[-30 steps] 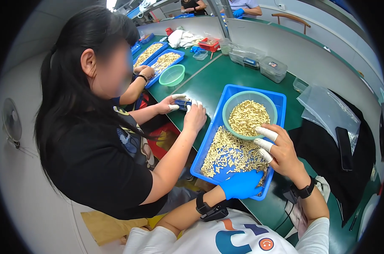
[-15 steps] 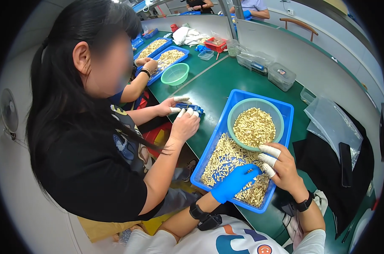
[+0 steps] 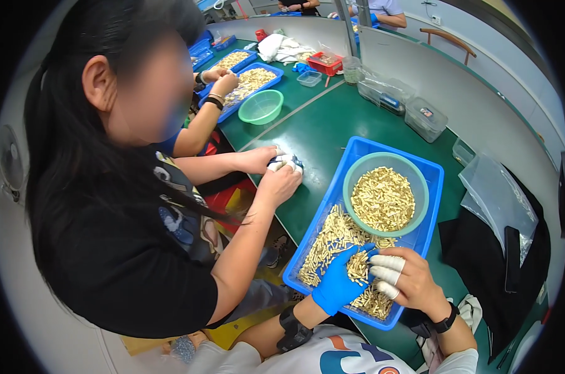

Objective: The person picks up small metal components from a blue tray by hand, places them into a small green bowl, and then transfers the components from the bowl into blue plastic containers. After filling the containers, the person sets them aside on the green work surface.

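My left hand (image 3: 336, 283), in a blue glove, is cupped palm up around a handful of small brass-coloured pins (image 3: 358, 267). My right hand (image 3: 413, 277) wears white finger cots; its curled fingertips meet the edge of that handful, and whatever they pinch is too small to make out. Both hands are over the near part of a blue tray (image 3: 436, 212). Loose pins (image 3: 332, 240) of the same kind cover much of the tray's bottom. At its far end sits a pale green bowl (image 3: 351, 176), heaped with more pins (image 3: 383, 198).
Close on my left, a co-worker in a black top (image 3: 126, 262) holds a small dark blue item. Farther along the green table (image 3: 320, 128) are another green bowl (image 3: 260, 107) and more trays. Clear plastic boxes (image 3: 426, 118) line the partition. A phone (image 3: 512, 258) lies on black cloth at right.
My left hand has turned from reaching down into the pins to palm up with a handful. My right hand has moved from beside the bowl down to the left palm.
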`<state>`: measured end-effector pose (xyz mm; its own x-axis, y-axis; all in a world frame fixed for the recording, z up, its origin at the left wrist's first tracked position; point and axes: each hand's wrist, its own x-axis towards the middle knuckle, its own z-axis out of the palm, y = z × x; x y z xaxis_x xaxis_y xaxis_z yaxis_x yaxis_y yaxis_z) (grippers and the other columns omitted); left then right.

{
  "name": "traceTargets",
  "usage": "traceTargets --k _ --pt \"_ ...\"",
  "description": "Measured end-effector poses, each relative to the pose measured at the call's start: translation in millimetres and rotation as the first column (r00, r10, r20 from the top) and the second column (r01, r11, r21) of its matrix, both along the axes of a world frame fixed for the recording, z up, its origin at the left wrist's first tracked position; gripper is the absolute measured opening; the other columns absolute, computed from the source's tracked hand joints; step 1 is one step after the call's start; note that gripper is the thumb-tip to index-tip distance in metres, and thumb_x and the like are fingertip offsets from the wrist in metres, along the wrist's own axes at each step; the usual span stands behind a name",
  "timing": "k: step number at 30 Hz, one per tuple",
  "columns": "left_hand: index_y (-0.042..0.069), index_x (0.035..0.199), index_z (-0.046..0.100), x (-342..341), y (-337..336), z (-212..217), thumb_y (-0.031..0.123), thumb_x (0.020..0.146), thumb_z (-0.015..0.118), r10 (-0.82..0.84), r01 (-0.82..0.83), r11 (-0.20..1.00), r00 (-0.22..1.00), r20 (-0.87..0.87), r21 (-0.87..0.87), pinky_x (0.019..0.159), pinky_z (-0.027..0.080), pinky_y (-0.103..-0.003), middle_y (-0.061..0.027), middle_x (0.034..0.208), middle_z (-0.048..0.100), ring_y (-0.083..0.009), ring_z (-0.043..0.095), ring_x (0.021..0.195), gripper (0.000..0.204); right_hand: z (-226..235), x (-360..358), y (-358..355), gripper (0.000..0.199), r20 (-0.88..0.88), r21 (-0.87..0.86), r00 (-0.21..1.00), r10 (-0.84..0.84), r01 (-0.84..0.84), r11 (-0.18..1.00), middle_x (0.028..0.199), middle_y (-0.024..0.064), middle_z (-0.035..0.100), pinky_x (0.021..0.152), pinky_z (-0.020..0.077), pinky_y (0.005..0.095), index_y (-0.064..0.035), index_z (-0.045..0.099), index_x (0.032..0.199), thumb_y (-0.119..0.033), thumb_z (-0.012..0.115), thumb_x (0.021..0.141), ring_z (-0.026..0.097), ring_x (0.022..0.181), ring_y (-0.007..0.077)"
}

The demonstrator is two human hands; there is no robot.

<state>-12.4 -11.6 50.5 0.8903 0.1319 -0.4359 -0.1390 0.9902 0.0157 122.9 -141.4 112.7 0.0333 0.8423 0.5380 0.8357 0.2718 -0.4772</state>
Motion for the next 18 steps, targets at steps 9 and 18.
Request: traceTargets --k 9,18 --pt "0.004 0.142 0.036 0 9 25 0.03 0.1 0.036 -0.005 0.003 1.0 0.998 0.06 0.025 0.112 0.031 -0.045 -0.0176 0.143 0.04 -0.031 0.038 0.133 0.049 1 -4 13 0.034 0.065 -0.132 0.983 0.171 -0.161 0.978 0.118 -0.0017 0.062 0.1 0.0389 0.0539 -0.0118 0.069 0.107 -0.028 0.071 0.077 0.051 0.12 0.0279" --pt "0.002 0.144 0.034 -1 6 25 0.03 0.1 0.035 0.082 -0.091 0.99 0.993 0.091 0.104 0.113 0.029 -0.043 -0.0158 0.146 0.037 -0.0286 0.038 0.133 0.052 -13 11 8 0.04 0.197 -0.191 0.98 0.002 0.037 0.981 0.127 -0.0001 0.059 0.107 0.023 0.0636 -0.0142 0.066 0.113 -0.037 0.068 0.08 0.048 0.124 0.0319"
